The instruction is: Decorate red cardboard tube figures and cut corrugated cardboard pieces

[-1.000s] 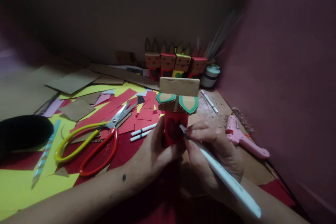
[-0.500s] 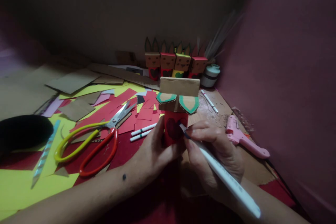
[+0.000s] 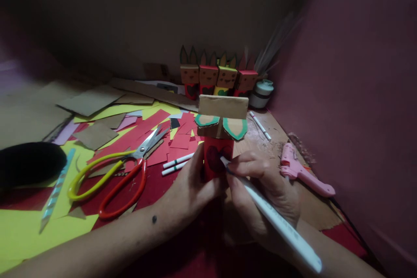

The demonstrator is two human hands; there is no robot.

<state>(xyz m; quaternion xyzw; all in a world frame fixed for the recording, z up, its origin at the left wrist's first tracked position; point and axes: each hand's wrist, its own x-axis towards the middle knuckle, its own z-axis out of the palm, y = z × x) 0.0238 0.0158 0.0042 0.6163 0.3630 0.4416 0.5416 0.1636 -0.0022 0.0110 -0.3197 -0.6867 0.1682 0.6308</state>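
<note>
My left hand (image 3: 195, 186) grips the lower part of a red paper tube figure (image 3: 224, 144), thumb across the front and fingers round its left side. On top of the figure sits a folded cardboard flap (image 3: 223, 107) with two green-edged, leaf-shaped ears (image 3: 235, 128) hanging forward. A dark heart (image 3: 215, 158) is drawn on the red front. Pinched in my right hand (image 3: 260, 191) is a white marker pen (image 3: 280, 221), its tip touching the dark heart. Two white pens (image 3: 178, 160) lie just left of my left hand.
Several finished box-headed figures (image 3: 208, 76) stand at the back beside a pale jar (image 3: 262, 93). Scissors (image 3: 130, 160), a striped pencil (image 3: 57, 191) and paper scraps (image 3: 156, 128) lie to the left. On the right are a pink glue gun (image 3: 302, 173) and another pen (image 3: 259, 125).
The marker's tip has shifted slightly left and down across the heart, with my right hand following. My left hand and the figure stay almost in place.
</note>
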